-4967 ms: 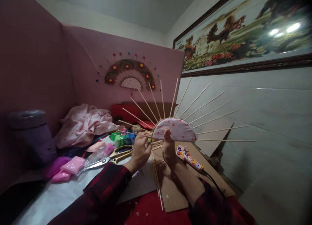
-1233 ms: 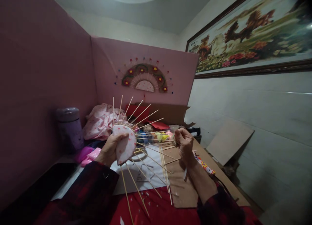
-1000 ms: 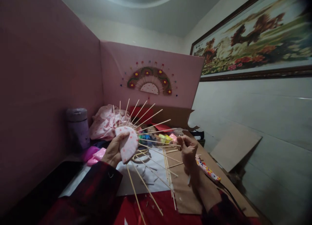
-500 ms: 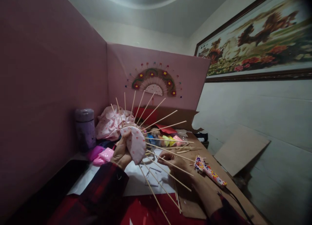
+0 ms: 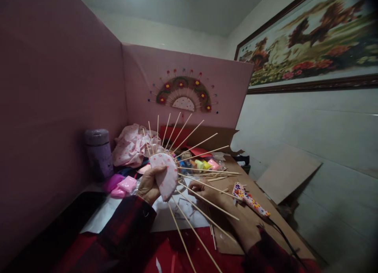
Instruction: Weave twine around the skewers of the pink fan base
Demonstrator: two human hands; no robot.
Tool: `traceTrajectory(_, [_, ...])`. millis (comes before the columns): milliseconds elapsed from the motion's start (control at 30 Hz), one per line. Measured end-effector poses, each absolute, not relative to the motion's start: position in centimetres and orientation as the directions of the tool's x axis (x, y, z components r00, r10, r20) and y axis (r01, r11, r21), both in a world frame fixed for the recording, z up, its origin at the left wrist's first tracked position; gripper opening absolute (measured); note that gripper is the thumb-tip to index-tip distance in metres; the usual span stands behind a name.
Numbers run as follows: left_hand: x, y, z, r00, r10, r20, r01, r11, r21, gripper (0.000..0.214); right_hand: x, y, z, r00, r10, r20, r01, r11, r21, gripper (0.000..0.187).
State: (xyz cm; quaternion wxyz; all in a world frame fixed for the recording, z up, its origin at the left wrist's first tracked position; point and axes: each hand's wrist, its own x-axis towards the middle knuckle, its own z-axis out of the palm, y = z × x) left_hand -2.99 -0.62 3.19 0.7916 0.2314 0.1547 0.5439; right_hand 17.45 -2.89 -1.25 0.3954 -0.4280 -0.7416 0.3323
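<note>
My left hand (image 5: 149, 185) is closed on a half-round pink dotted fabric pad (image 5: 167, 172), held up over the table. Several thin bamboo sticks (image 5: 195, 137) fan out from the pad's curved edge. My right hand (image 5: 206, 193) is low on the table behind the lower sticks, among loose sticks (image 5: 220, 173) lying there; its fingers are curled, and I cannot make out what they hold. A hot glue gun (image 5: 249, 199) with a colourful dotted pattern lies just right of that hand on brown cardboard (image 5: 265, 229).
A finished fan-shaped piece (image 5: 184, 95) hangs on the pink board at the back. A purple cup (image 5: 99, 153), pink dotted cloth (image 5: 131, 145), pink packets (image 5: 124, 184) and coloured clay blocks (image 5: 202, 164) crowd the table's rear. A cardboard sheet (image 5: 286, 172) leans on the right wall.
Five seconds ago my right hand held the pad; the left hand holds it now, turned sideways. In the last second my right hand dropped from the stick tips to the table.
</note>
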Motion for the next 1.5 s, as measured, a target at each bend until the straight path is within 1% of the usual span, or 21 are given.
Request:
traceTrajectory(100, [-2.8,-1.0,3.1,0.331,0.944,0.019,-0.794,0.267,0.547,0.032,17.6,-3.3,-0.9,-0.304,0.897,0.32,0.356,0.419,-0.835,0.029])
traceTrajectory(167, [-2.8,-1.0,3.1,0.319,0.948,-0.003,-0.808,0.273,0.522,0.03,18.0,-4.4,-0.8,-0.286,0.897,0.337,0.342,0.424,-0.839,0.03])
traceTrajectory(267, [-2.7,-0.8,3.1,0.364,0.931,-0.009,-0.808,0.321,0.494,0.023,19.2,-6.5,-1.0,-0.254,0.898,0.361,0.32,0.43,-0.844,0.029])
traceTrajectory(367, [-2.6,-0.8,3.1,0.408,0.913,0.015,-0.793,0.345,0.503,0.019,20.6,-8.1,-1.6,-0.218,0.901,0.376,0.299,0.429,-0.853,0.027])
traceTrajectory(533, [-2.5,-0.8,3.0,0.395,0.919,0.009,-0.789,0.334,0.516,0.016,22.3,-9.0,-3.1,-0.15,0.911,0.384,0.269,0.411,-0.871,0.027])
traceTrajectory(633, [-2.6,-0.6,2.8,0.378,0.926,0.007,-0.785,0.317,0.532,0.017,22.4,-9.3,-3.3,-0.096,0.928,0.359,0.17,0.371,-0.913,0.025])
traceTrajectory(733, [-2.8,-0.2,2.7,0.38,0.925,0.015,-0.758,0.301,0.578,0.019,21.9,-9.2,-2.4,-0.074,0.944,0.321,0.062,0.325,-0.944,0.026])
traceTrajectory(867, [-3.1,0.0,3.0,0.331,0.943,-0.014,-0.756,0.274,0.594,0.019,21.5,-7.5,-0.3,-0.082,0.951,0.298,0.003,0.299,-0.954,0.026])
traceTrajectory(1000, [-3.2,0.0,3.3,0.272,0.962,-0.035,-0.76,0.237,0.605,0.018,21.7,-3.8,1.2,-0.132,0.96,0.248,-0.046,0.244,-0.969,0.024])
traceTrajectory(1033, [-3.3,0.1,3.3,0.266,0.963,-0.042,-0.752,0.234,0.617,0.019,21.8,-2.9,1.4,-0.156,0.962,0.223,-0.076,0.214,-0.974,0.023])
traceTrajectory(1067, [-3.3,0.1,3.3,0.263,0.964,-0.046,-0.742,0.232,0.629,0.019,22.0,-2.3,1.6,-0.166,0.963,0.211,-0.143,0.188,-0.972,0.022])
traceTrajectory(1167, [-3.4,0.2,3.1,0.279,0.96,-0.038,-0.719,0.235,0.654,0.019,22.3,-1.5,1.9,-0.216,0.943,0.254,-0.303,0.182,-0.935,0.022])
traceTrajectory(1233, [-3.4,0.3,3.0,0.281,0.959,-0.024,-0.717,0.226,0.66,0.018,22.5,-1.5,1.9,-0.223,0.929,0.295,-0.353,0.205,-0.913,0.021])
traceTrajectory(1367, [-3.5,0.3,3.0,0.221,0.975,-0.006,-0.714,0.167,0.68,0.016,23.1,-1.5,1.6,-0.218,0.924,0.313,-0.355,0.223,-0.908,0.015])
traceTrajectory(1500, [-3.8,0.4,3.3,0.228,0.973,-0.03,-0.684,0.182,0.706,0.017,23.7,-0.9,1.3,-0.218,0.917,0.334,-0.256,0.277,-0.926,0.013])
